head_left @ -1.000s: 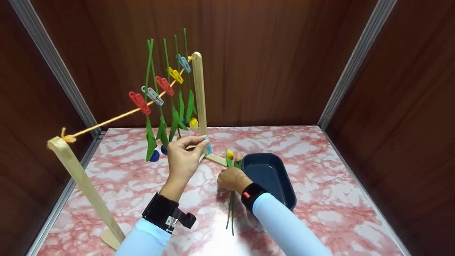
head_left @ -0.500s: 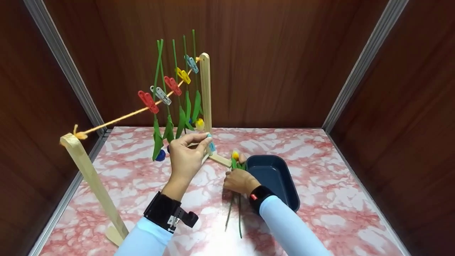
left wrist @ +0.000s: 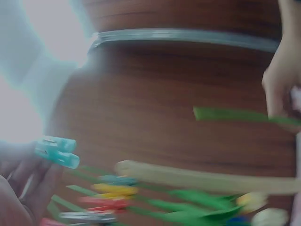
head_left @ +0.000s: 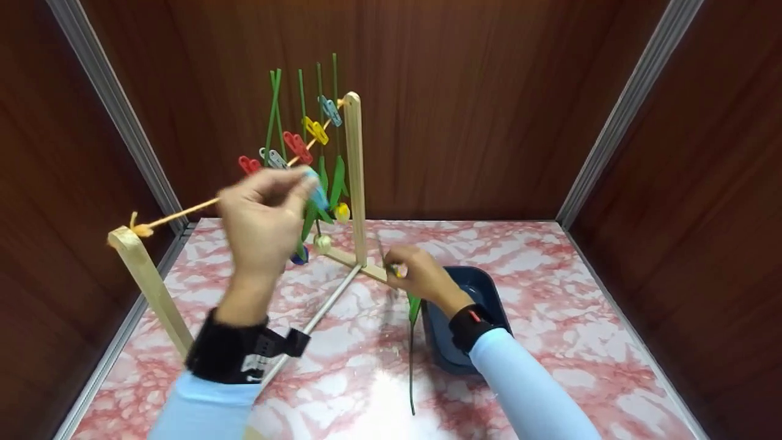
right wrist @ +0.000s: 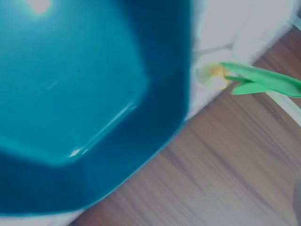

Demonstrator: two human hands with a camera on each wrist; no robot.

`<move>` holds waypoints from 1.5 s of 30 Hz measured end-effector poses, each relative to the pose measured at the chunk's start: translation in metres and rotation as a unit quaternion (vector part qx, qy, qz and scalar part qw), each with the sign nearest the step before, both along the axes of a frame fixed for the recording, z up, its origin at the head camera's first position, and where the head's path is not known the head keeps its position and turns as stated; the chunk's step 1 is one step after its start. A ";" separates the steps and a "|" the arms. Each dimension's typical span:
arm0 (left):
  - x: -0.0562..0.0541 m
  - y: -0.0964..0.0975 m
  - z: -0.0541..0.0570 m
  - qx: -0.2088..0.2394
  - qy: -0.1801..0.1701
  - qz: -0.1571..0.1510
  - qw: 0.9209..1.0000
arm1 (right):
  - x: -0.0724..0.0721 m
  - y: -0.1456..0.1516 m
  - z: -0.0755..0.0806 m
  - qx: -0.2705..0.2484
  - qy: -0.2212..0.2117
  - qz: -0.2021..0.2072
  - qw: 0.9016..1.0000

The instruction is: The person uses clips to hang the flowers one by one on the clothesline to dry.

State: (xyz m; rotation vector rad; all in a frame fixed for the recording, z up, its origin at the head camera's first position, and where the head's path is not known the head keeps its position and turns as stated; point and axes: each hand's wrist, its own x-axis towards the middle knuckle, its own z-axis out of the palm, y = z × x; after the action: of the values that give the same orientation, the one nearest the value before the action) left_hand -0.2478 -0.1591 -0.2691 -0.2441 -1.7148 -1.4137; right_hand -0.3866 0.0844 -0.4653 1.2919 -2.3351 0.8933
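Note:
My left hand (head_left: 259,223), raised in front of the string, pinches a light blue clothespin (head_left: 317,190) between thumb and fingers. The clothespin (left wrist: 57,151) shows sharply coloured in the left wrist view. Lower and to the right, my right hand (head_left: 421,275) holds a tulip at its yellow bloom (head_left: 396,269), mostly hidden by the fingers; its stem (left wrist: 230,114) sticks out from the hand in the left wrist view. Below that hand, a green tulip leaf and stem (head_left: 414,308) extend toward me beside the tray. The right wrist view catches a yellow-and-white bloom (right wrist: 214,76) with leaves.
A string (head_left: 183,211) runs between two wooden posts (head_left: 354,183). Several tulips hang heads down from it by red, grey, yellow (head_left: 316,130) and blue clothespins. A dark blue tray (head_left: 437,342) stands under my right forearm. A pale rod (head_left: 330,300) joins the stand's feet.
My left hand has risen and moved left with the clothespin. My right hand has lifted slightly and turned; one stem that pointed toward me now points up and away from the other.

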 end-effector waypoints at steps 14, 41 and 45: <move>0.029 -0.035 0.078 0.033 -0.064 0.164 0.984 | 0.069 -0.098 0.123 -0.325 -0.087 0.048 0.941; 0.021 -0.041 0.071 -0.053 -0.239 0.264 0.933 | 0.096 -0.194 0.162 -0.291 -0.196 0.025 0.936; 0.020 -0.041 0.068 -0.065 -0.243 0.257 0.933 | 0.095 -0.193 0.161 -0.291 -0.192 0.030 0.937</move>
State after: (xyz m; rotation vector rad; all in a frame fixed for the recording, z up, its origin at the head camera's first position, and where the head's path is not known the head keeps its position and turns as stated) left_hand -0.2281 -0.1997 -0.2012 0.4995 -2.0735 -1.0128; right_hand -0.2920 -0.1087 -0.3048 0.9995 -2.0288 1.8234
